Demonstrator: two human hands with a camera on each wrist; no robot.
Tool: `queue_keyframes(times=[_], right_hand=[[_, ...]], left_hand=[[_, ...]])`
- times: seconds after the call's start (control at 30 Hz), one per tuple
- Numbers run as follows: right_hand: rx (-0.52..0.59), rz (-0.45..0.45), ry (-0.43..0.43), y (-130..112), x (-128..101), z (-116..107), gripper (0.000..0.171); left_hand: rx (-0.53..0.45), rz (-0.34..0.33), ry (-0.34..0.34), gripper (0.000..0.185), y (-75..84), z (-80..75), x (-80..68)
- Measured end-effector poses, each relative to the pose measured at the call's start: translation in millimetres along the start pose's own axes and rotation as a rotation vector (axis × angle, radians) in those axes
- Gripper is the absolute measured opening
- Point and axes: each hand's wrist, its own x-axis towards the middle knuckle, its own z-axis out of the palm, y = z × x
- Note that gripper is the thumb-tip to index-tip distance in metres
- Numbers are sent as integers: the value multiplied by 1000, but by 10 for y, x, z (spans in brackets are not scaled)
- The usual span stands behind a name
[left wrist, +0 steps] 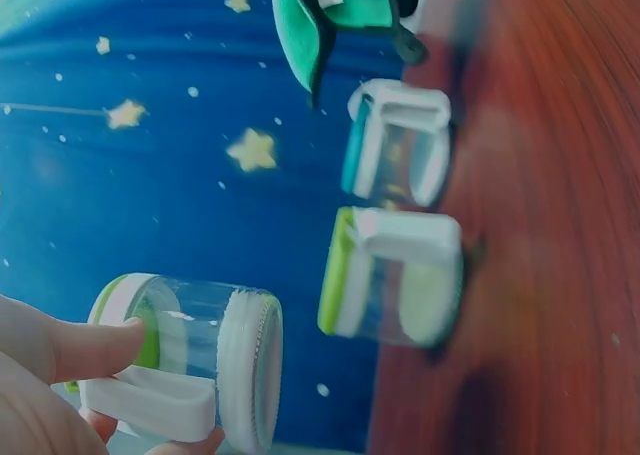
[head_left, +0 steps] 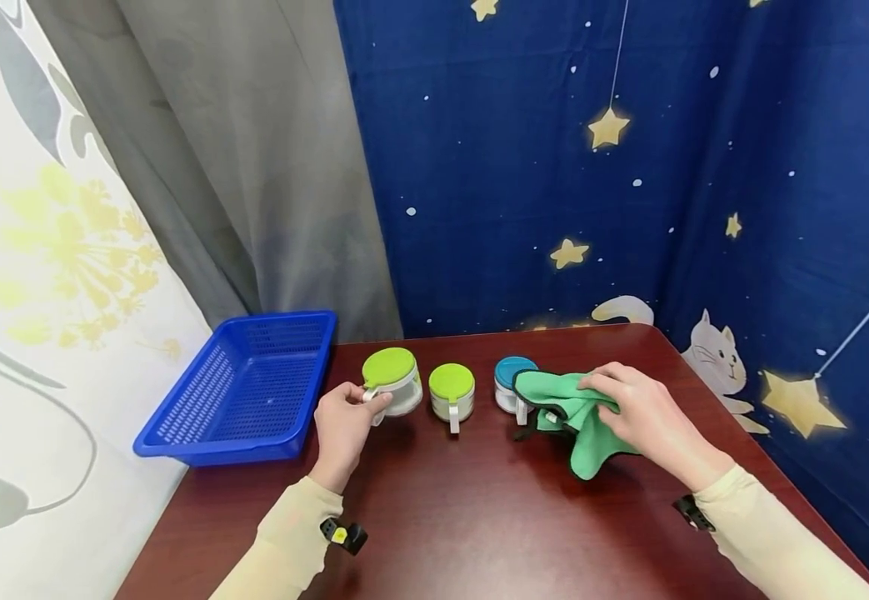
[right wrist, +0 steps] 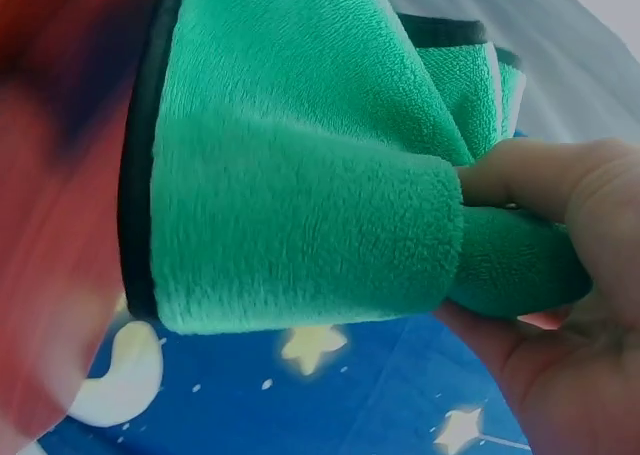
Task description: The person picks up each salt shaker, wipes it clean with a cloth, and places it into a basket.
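Observation:
My left hand [head_left: 369, 401] pinches the white handle of a clear jar with a lime-green lid [head_left: 392, 379]. In the left wrist view this jar [left wrist: 205, 345] hangs clear of the table, held by that hand [left wrist: 150, 400]. A second lime-lidded jar [head_left: 451, 392] [left wrist: 395, 275] and a blue-lidded jar [head_left: 512, 382] [left wrist: 400, 145] stand in a row to its right. My right hand [head_left: 605, 397] [right wrist: 510, 260] grips a bunched green cloth with a dark edge [head_left: 580, 421] [right wrist: 300, 175] just right of the blue-lidded jar, its lower end resting on the table.
An empty blue plastic basket [head_left: 247, 387] sits at the table's left edge, beside the left hand. The dark red table [head_left: 479, 517] is backed by a grey curtain and a blue starry cloth close behind the jars.

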Motion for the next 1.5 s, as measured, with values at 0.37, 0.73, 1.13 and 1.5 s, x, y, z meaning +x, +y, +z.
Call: queue_keyframes(times=[0.37, 0.73, 1.13, 1.5], right_hand=[[74, -193, 82, -352, 343, 124, 38], [146, -275, 122, -730, 535, 375, 44], [285, -190, 329, -1043, 681, 541, 39], [307, -201, 434, -1220, 768, 593, 34]], left_hand=[[-89, 58, -39, 32, 315, 82, -181], [-131, 91, -111, 32, 411, 178, -360], [-111, 106, -123, 31, 451, 226, -492], [-155, 97, -134, 28, 475, 214, -530]])
